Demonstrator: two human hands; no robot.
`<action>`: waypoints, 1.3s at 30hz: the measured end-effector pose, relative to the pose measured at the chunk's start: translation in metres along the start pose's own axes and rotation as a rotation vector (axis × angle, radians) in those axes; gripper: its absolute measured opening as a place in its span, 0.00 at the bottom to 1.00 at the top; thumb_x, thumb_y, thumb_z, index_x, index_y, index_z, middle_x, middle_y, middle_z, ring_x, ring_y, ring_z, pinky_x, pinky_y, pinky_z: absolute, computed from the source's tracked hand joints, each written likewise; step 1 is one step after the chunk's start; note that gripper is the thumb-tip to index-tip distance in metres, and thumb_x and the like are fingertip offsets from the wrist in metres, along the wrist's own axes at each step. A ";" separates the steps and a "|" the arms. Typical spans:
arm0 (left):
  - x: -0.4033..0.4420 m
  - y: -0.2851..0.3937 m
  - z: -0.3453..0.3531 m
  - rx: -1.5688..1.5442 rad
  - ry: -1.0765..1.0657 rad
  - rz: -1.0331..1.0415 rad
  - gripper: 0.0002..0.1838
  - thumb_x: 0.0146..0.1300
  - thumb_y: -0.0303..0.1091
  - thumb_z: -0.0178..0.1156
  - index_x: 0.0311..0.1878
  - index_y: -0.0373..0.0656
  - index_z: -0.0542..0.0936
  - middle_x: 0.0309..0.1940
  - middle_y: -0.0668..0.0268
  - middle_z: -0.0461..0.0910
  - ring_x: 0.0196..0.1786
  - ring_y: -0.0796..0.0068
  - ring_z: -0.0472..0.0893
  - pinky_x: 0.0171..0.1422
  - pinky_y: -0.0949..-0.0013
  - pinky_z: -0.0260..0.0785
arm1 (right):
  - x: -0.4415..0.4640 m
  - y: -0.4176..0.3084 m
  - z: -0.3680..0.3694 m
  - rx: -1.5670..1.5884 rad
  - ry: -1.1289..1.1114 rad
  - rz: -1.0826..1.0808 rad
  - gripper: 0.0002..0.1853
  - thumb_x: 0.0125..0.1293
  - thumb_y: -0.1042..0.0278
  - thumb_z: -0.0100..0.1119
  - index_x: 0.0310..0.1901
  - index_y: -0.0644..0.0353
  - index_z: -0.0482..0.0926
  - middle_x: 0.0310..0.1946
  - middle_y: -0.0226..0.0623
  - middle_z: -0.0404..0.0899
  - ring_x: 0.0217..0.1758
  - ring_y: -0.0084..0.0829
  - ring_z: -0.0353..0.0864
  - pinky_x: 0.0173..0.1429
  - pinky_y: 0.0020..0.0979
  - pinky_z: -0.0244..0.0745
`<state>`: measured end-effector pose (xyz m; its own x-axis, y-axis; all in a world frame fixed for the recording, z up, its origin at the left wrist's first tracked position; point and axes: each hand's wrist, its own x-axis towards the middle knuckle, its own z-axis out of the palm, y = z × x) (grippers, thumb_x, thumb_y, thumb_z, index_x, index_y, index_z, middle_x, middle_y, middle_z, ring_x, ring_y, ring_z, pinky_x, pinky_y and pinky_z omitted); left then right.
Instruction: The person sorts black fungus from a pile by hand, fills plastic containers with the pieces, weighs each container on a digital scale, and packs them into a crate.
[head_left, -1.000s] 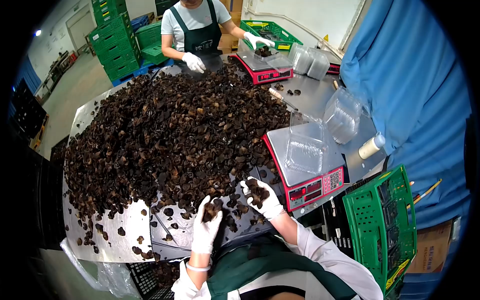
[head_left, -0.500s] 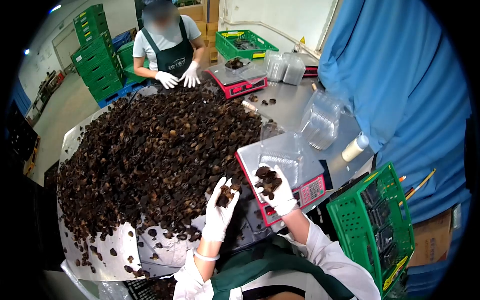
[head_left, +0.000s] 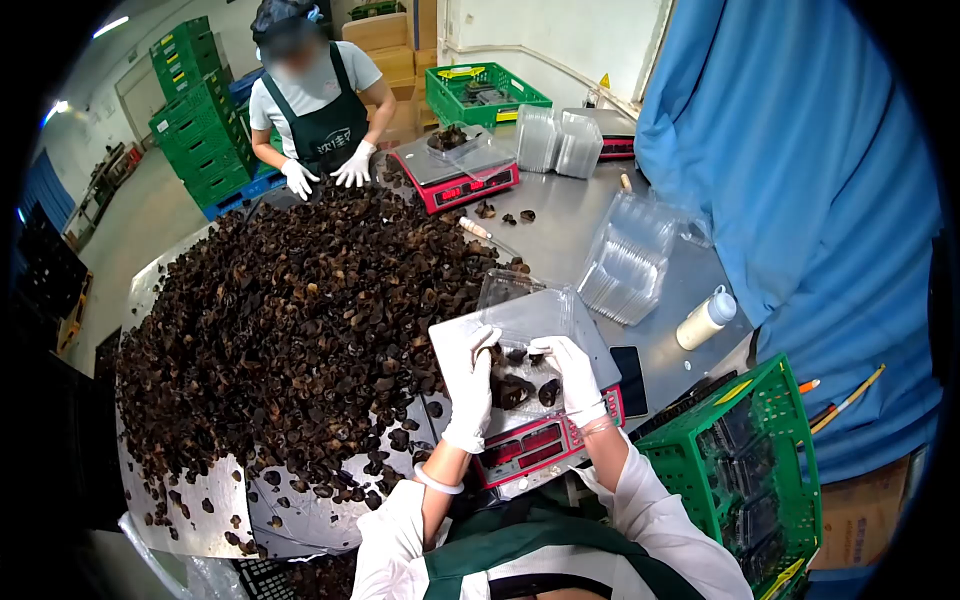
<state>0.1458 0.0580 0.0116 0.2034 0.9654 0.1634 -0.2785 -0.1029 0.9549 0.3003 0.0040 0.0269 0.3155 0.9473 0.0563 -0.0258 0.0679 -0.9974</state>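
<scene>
Left hand (head_left: pixel 468 390) and right hand (head_left: pixel 572 378) over near scale (head_left: pixel 535 443).
Dark mushrooms (head_left: pixel 514 391) between the hands, at the clear box (head_left: pixel 545 312); fingers bent inward, cannot tell whether pinching any.

white gloves (head_left: pixel 467 395); white sleeves (head_left: pixel 650 508); green apron (head_left: pixel 535 535); white wristband (head_left: pixel 437 481)

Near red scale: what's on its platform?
A clear plastic tray, with dark mushroom-like pieces apparently in it. The left hand and right hand cover parts of the platform; anything beneath them can't be seen.
</scene>
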 end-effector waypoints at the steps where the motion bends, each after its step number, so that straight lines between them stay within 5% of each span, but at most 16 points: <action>1: 0.001 -0.001 0.002 0.010 0.003 -0.002 0.17 0.69 0.24 0.43 0.59 0.35 0.70 0.54 0.58 0.76 0.59 0.70 0.73 0.68 0.69 0.60 | -0.001 -0.004 -0.002 -0.182 -0.051 -0.119 0.15 0.73 0.64 0.44 0.46 0.64 0.78 0.41 0.33 0.81 0.46 0.23 0.78 0.53 0.28 0.70; 2: 0.001 -0.002 0.003 -0.016 0.010 -0.003 0.16 0.69 0.23 0.43 0.58 0.35 0.70 0.54 0.58 0.76 0.59 0.69 0.73 0.68 0.68 0.60 | -0.002 -0.005 -0.003 -0.225 -0.036 -0.066 0.10 0.69 0.73 0.49 0.47 0.65 0.78 0.43 0.34 0.81 0.46 0.22 0.79 0.52 0.27 0.72; 4: -0.002 -0.005 0.006 -0.083 0.010 -0.058 0.16 0.70 0.25 0.43 0.57 0.34 0.70 0.56 0.58 0.75 0.60 0.68 0.72 0.68 0.66 0.60 | -0.004 -0.001 -0.002 -0.170 -0.051 -0.091 0.09 0.67 0.74 0.53 0.46 0.64 0.79 0.42 0.34 0.81 0.45 0.23 0.79 0.51 0.26 0.72; 8: -0.022 0.038 0.021 0.209 -0.122 0.185 0.19 0.72 0.29 0.40 0.63 0.35 0.67 0.60 0.57 0.71 0.62 0.69 0.71 0.70 0.69 0.57 | -0.011 -0.018 0.016 -0.207 -0.195 -0.089 0.14 0.60 0.77 0.61 0.49 0.65 0.76 0.43 0.35 0.81 0.46 0.26 0.79 0.52 0.27 0.74; 10: -0.033 0.025 0.017 -0.061 -0.101 0.068 0.19 0.71 0.28 0.41 0.62 0.34 0.67 0.60 0.59 0.71 0.63 0.69 0.70 0.68 0.69 0.59 | -0.018 -0.018 0.025 -0.144 -0.175 -0.087 0.10 0.60 0.79 0.61 0.44 0.65 0.77 0.37 0.35 0.81 0.42 0.25 0.80 0.49 0.26 0.74; 13: -0.056 0.036 -0.009 0.207 -0.022 -0.033 0.12 0.67 0.29 0.52 0.51 0.37 0.78 0.48 0.59 0.79 0.53 0.66 0.78 0.60 0.68 0.67 | -0.029 -0.030 0.033 -0.362 -0.233 -0.202 0.06 0.58 0.79 0.62 0.37 0.65 0.78 0.31 0.35 0.80 0.34 0.23 0.79 0.41 0.26 0.74; 14: -0.065 0.025 -0.019 0.319 0.078 0.145 0.09 0.64 0.30 0.57 0.45 0.38 0.81 0.41 0.59 0.81 0.46 0.63 0.80 0.55 0.66 0.71 | -0.034 -0.036 0.039 -0.398 -0.303 -0.232 0.06 0.57 0.79 0.63 0.37 0.65 0.78 0.31 0.35 0.80 0.33 0.23 0.78 0.40 0.26 0.74; 19: -0.131 0.039 -0.096 0.483 0.022 -0.002 0.08 0.62 0.33 0.60 0.39 0.41 0.82 0.34 0.61 0.81 0.39 0.65 0.80 0.45 0.67 0.71 | -0.071 -0.018 0.077 -0.382 -0.702 -0.116 0.13 0.55 0.76 0.66 0.43 0.65 0.80 0.32 0.37 0.80 0.35 0.25 0.82 0.41 0.26 0.76; 23: -0.200 0.057 -0.164 0.518 0.304 -0.245 0.08 0.57 0.34 0.65 0.32 0.39 0.81 0.26 0.62 0.79 0.29 0.73 0.78 0.37 0.71 0.70 | -0.089 0.008 0.109 -0.404 -0.971 -0.068 0.15 0.57 0.72 0.66 0.46 0.63 0.80 0.32 0.35 0.79 0.32 0.24 0.80 0.40 0.25 0.75; 27: -0.273 0.076 -0.248 0.659 0.797 -0.298 0.10 0.55 0.31 0.67 0.27 0.37 0.77 0.21 0.65 0.74 0.24 0.79 0.71 0.32 0.73 0.66 | -0.085 0.040 0.131 -0.404 -0.900 -0.076 0.13 0.57 0.72 0.66 0.44 0.63 0.80 0.30 0.35 0.79 0.30 0.23 0.79 0.38 0.25 0.75; 29: -0.315 0.071 -0.297 0.847 0.772 -0.484 0.10 0.54 0.30 0.67 0.30 0.38 0.75 0.25 0.68 0.74 0.28 0.77 0.71 0.34 0.72 0.66 | -0.082 0.049 0.146 -0.429 -0.888 0.001 0.13 0.58 0.71 0.66 0.44 0.63 0.80 0.30 0.35 0.80 0.30 0.22 0.80 0.38 0.24 0.75; 30: -0.326 0.070 -0.310 1.234 0.719 -0.421 0.11 0.53 0.30 0.68 0.35 0.38 0.75 0.28 0.66 0.75 0.31 0.72 0.74 0.36 0.69 0.68 | -0.081 0.054 0.156 -0.456 -0.896 0.043 0.12 0.58 0.70 0.65 0.43 0.63 0.81 0.31 0.34 0.80 0.31 0.22 0.80 0.39 0.25 0.75; 31: -0.334 0.066 -0.321 1.617 0.644 -0.340 0.14 0.52 0.30 0.68 0.40 0.39 0.76 0.32 0.64 0.76 0.33 0.68 0.76 0.38 0.66 0.69 | -0.081 0.063 0.167 -0.493 -0.885 0.018 0.12 0.58 0.68 0.66 0.44 0.59 0.81 0.31 0.33 0.80 0.31 0.23 0.80 0.39 0.25 0.75; 32: -0.325 0.077 -0.319 1.541 0.637 -0.355 0.25 0.49 0.32 0.69 0.52 0.43 0.74 0.40 0.60 0.77 0.42 0.57 0.76 0.45 0.59 0.70 | -0.083 0.071 0.180 -0.564 -0.855 -0.063 0.12 0.58 0.65 0.65 0.44 0.57 0.81 0.31 0.33 0.80 0.31 0.25 0.80 0.39 0.26 0.76; 37: -0.256 0.075 -0.305 1.160 0.473 -0.030 0.13 0.54 0.33 0.65 0.43 0.43 0.80 0.35 0.61 0.78 0.40 0.61 0.77 0.45 0.62 0.70 | -0.092 0.112 0.242 -1.021 -0.694 -0.679 0.12 0.57 0.58 0.62 0.40 0.52 0.79 0.29 0.33 0.74 0.35 0.33 0.78 0.39 0.32 0.73; 39: -0.232 0.043 -0.307 1.133 0.320 0.100 0.12 0.54 0.35 0.65 0.41 0.44 0.79 0.34 0.62 0.78 0.39 0.60 0.77 0.45 0.62 0.70 | -0.093 0.120 0.250 -1.146 -0.665 -0.683 0.10 0.57 0.57 0.61 0.35 0.52 0.79 0.28 0.33 0.72 0.37 0.34 0.77 0.41 0.33 0.72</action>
<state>-0.2016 -0.0972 -0.0609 -0.0614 0.9405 0.3342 0.7444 -0.1799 0.6430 0.0304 0.0027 -0.0867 -0.5291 0.8219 0.2110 0.7852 0.5685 -0.2456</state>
